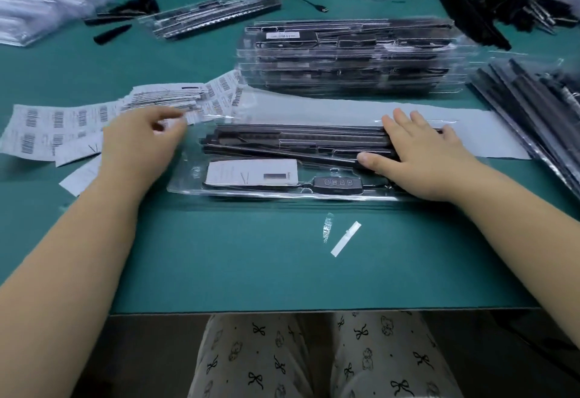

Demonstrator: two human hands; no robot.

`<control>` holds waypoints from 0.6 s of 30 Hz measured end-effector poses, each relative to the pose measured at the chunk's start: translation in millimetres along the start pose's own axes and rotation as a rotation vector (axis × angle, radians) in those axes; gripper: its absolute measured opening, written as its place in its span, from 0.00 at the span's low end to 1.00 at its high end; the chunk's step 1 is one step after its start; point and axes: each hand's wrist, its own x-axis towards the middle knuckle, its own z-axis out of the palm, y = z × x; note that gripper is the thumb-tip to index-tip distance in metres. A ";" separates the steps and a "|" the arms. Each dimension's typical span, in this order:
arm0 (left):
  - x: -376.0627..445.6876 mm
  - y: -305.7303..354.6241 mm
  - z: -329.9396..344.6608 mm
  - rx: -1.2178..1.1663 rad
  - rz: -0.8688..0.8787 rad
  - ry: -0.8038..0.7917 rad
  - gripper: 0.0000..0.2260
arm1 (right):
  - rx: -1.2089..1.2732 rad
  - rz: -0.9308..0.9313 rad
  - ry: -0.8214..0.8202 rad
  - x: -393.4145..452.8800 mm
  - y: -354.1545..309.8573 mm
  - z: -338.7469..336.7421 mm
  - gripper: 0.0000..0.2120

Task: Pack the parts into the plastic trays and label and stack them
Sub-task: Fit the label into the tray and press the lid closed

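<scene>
Toward the table's left edge, your left hand (142,138) pinches a label from the label sheets (59,127). Mid-table lies the packed tray (251,190); your right hand (420,156) presses flat, fingers released, on its right end.

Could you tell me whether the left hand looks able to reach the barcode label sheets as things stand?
Probably yes. The left hand already hovers at the edge of the barcode label sheets, and nothing lies between them. The right hand presses flat on the plastic tray, well clear.
</scene>
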 end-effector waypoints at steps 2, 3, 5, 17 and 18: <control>4.2 -4.6 -6.1 -0.020 -0.108 0.063 0.12 | -0.002 0.007 0.000 -0.2 -0.2 -0.1 0.56; 7.1 -3.4 -6.2 -0.040 -0.171 0.008 0.13 | -0.002 0.008 0.000 -0.5 -0.6 0.4 0.56; 14.0 3.5 -0.5 -0.122 -0.274 -0.146 0.15 | -0.002 0.008 0.009 -1.1 -1.1 0.8 0.56; 11.7 29.6 0.9 -0.719 -0.489 -0.391 0.09 | 0.073 0.016 0.080 -7.5 -2.7 -0.5 0.53; 10.3 31.6 0.5 -0.734 -0.492 -0.396 0.09 | 0.075 0.013 0.079 -7.6 -2.7 -0.7 0.53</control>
